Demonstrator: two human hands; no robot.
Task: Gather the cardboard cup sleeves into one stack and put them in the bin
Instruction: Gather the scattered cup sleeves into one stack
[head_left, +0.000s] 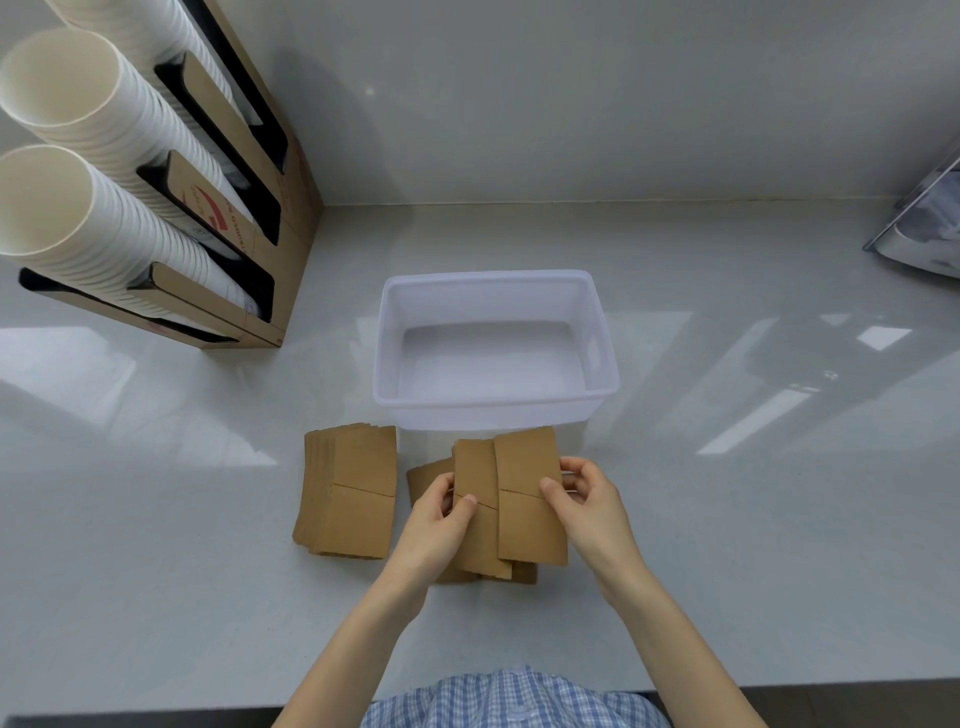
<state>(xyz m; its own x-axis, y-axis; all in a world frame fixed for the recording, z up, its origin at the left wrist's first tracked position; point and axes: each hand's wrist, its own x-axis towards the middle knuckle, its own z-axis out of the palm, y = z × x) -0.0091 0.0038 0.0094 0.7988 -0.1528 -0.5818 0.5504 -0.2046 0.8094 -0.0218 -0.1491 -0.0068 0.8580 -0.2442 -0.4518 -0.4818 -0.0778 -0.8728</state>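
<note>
left hand (441, 514) and right hand (584, 493) close together, forearms bare, fingers curled, thumbs pinching

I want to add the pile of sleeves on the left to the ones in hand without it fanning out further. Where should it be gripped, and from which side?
Probably across its long edges near the middle seam, coming from above. The left pile lies flat on the counter, fanned leftward, so squeezing both sides squares it up.
</note>
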